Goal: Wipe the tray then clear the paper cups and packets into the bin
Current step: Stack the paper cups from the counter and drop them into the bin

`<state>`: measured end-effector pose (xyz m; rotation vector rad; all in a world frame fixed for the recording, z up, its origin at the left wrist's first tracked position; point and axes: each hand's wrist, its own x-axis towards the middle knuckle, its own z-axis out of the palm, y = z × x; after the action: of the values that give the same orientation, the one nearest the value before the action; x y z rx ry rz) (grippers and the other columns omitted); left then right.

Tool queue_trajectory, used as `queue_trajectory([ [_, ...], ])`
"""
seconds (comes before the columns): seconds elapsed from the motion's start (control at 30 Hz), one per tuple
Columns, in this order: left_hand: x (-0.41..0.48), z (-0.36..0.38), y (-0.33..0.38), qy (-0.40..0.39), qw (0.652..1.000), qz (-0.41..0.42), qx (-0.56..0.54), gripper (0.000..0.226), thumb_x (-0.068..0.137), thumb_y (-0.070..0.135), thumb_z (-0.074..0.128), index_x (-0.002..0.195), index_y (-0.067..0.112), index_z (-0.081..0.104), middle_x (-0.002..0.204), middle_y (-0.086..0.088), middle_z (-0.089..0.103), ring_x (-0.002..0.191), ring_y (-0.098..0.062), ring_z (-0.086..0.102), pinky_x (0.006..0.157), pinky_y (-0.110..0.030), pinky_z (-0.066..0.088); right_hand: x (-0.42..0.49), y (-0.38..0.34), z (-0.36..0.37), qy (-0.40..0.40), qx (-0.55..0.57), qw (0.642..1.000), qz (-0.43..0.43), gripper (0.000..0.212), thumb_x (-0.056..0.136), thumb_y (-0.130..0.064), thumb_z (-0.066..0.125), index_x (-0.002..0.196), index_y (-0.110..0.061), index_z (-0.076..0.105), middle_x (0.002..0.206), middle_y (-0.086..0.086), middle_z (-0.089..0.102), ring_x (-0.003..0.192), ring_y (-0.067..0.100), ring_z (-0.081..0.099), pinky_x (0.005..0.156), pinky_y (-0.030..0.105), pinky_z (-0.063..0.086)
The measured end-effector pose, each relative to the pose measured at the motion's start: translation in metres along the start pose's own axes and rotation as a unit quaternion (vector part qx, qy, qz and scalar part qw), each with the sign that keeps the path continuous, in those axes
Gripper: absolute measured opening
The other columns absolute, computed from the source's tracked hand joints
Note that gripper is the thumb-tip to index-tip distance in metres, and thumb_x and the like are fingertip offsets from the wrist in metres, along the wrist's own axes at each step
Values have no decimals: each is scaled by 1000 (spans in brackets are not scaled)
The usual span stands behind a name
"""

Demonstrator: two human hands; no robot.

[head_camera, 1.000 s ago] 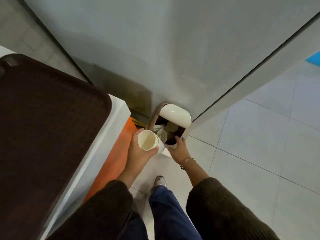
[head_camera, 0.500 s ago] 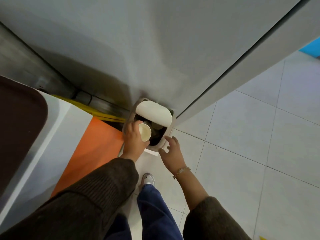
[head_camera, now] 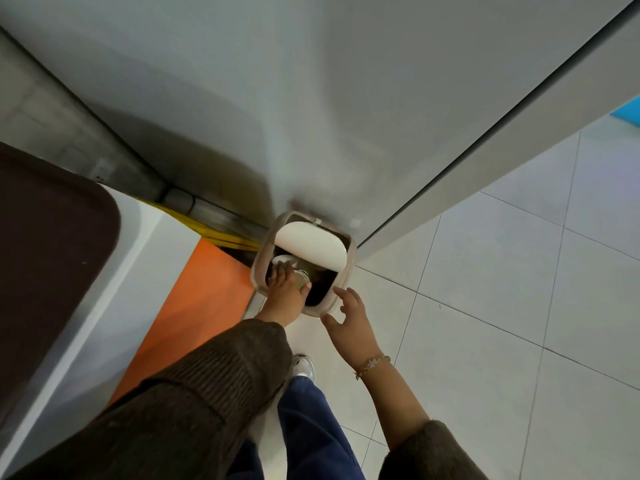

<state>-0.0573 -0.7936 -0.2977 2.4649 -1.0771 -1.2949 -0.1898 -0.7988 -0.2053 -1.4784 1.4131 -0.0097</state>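
Paper cup is sitting in the mouth of the bin, at the near left side of the opening, and the person's left hand is gripping it with the fingers and thumb curled round it, so only a bit of its rim is showing. Another cup is lying deeper inside the bin, just beyond the fingers. A white lid is tilting up over the far half of the opening. The right hand is hovering just beside the near right corner of the bin's rim with its fingers spread and relaxed, holding nothing; whether the thumb is touching the rim cannot be told. A beaded bracelet is circling that wrist. The bin is standing on the tiled floor, tight in the corner where the grey walls are meeting. The brown tray is lying on the white counter to the left, its rounded corner near the counter's far right corner, well apart from the bin. An orange panel is running down the counter's side. Dark knitted sleeves, blue jeans and a pale shoe are showing below.
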Motion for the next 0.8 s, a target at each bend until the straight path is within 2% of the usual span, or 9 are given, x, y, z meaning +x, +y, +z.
queue_trajectory([
  [0.13,-34,-27,6,32,995,51,-74,58,94,18,49,145,9,24,151,-10,26,141,-25,23,110,-28,25,-11,-25,-6,7,-18,1000,-11,52,89,-19,57,137,-19,39,146,3,35,131,21,40,109,30,33],
  [0.17,-45,-35,7,35,993,69,-93,51,93,14,50,141,11,33,146,-6,33,138,-20,29,104,-23,28,-15,-33,-10,12,-18,1000,-20,49,90,-18,56,136,-17,40,143,3,39,128,20,42,106,27,33],
  [0.27,-87,-65,11,62,978,104,-168,30,92,14,51,121,13,58,148,9,26,133,-6,31,103,-20,33,-34,-63,-23,26,-20,996,-77,36,90,-15,55,126,-17,50,117,-2,52,103,13,50,83,10,36],
  [0.3,-101,-78,13,74,971,106,-200,25,91,16,52,114,16,62,148,7,33,132,-6,37,101,-20,38,-40,-74,-27,33,-21,994,-101,33,91,-15,54,123,-18,53,110,-6,52,99,10,50,79,7,36],
  [0.37,-139,-107,22,105,957,102,-251,25,93,16,52,114,21,63,127,6,58,114,0,54,91,-11,42,-53,-96,-34,47,-19,990,-134,30,91,-14,53,121,-19,56,110,-8,55,101,11,54,83,10,41],
  [0.43,-187,-145,31,151,932,125,-306,25,93,16,52,113,24,64,107,12,66,98,8,60,84,-5,43,-68,-124,-37,51,0,985,-166,28,92,-14,52,119,-19,58,112,-6,59,99,9,58,84,7,42],
  [0.5,-225,-175,37,173,901,163,-362,24,93,13,52,108,25,66,102,12,70,96,5,63,85,-10,46,-77,-150,-38,56,21,978,-199,25,92,-14,52,114,-20,61,108,-10,61,98,5,58,73,-3,38],
  [0.63,-283,-244,14,261,874,190,-364,31,90,7,55,95,35,66,95,14,71,93,5,64,82,-8,46,-106,-215,-21,32,63,957,-281,24,92,-13,52,112,-20,63,110,-7,65,102,7,59,82,8,42],
  [0.8,-331,-312,-54,366,847,150,-354,29,90,11,54,96,37,65,94,15,70,92,5,64,83,-7,45,-146,-289,35,-24,57,930,-361,21,91,-13,54,104,-27,61,106,-5,66,101,6,61,94,25,48],
])
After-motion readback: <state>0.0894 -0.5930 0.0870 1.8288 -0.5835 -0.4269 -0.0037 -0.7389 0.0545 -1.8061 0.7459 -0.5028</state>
